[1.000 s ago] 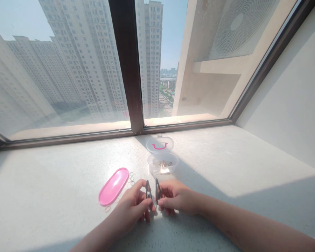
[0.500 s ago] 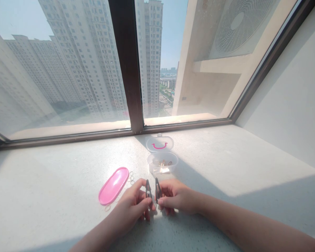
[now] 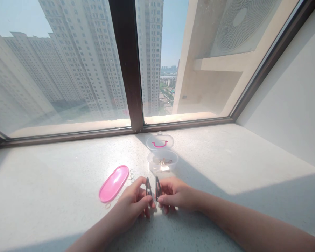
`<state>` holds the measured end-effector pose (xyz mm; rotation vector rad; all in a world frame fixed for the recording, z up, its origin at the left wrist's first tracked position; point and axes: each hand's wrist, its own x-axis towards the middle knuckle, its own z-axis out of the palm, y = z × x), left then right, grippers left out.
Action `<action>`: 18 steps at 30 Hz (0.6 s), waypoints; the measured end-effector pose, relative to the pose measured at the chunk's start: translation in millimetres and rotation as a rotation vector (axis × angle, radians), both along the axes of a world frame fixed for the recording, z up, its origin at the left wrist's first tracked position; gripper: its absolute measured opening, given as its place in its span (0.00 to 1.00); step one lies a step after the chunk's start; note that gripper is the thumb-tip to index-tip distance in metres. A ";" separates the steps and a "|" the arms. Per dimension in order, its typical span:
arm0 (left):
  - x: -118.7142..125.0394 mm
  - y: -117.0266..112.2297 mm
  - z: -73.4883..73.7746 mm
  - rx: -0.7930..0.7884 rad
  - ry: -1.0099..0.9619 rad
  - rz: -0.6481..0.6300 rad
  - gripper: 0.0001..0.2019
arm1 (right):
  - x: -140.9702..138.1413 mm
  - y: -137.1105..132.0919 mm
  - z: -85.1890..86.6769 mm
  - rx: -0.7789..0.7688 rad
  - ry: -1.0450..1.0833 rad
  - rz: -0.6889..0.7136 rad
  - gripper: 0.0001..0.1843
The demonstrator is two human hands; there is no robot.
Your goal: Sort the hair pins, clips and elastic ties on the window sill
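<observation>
Pinched between the thumb and fingers of my left hand (image 3: 136,198) is a black snap hair clip (image 3: 148,187), held upright. My right hand (image 3: 174,194) grips a second black snap hair clip (image 3: 158,189) the same way, a small gap apart from the first. Just beyond the hands stands a clear oval plastic box (image 3: 153,166) with several gold-coloured clips (image 3: 164,161) inside. Its lid (image 3: 151,142), with a pink handle, lies open behind it.
A pink oval tray (image 3: 114,183) lies left of my left hand. Several small hair ties (image 3: 131,176) rest along its right edge, and another (image 3: 107,205) near its lower end. The pale sill (image 3: 55,182) meets a dark window frame (image 3: 137,127) at the back and a white wall (image 3: 291,105) on the right.
The view has shifted very slightly. Both hands keep their hold on the two clips, and nothing else has visibly moved.
</observation>
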<state>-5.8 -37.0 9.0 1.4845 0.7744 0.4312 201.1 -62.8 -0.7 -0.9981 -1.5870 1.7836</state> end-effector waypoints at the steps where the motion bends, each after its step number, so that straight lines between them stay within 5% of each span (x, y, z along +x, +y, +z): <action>1: 0.0 -0.2 0.2 -0.001 0.001 0.000 0.08 | -0.1 0.0 0.0 0.000 0.000 0.000 0.09; 18: 0.1 -0.5 -0.1 -0.006 -0.003 0.000 0.08 | 1.7 1.3 -2.9 0.007 -0.012 -0.003 0.08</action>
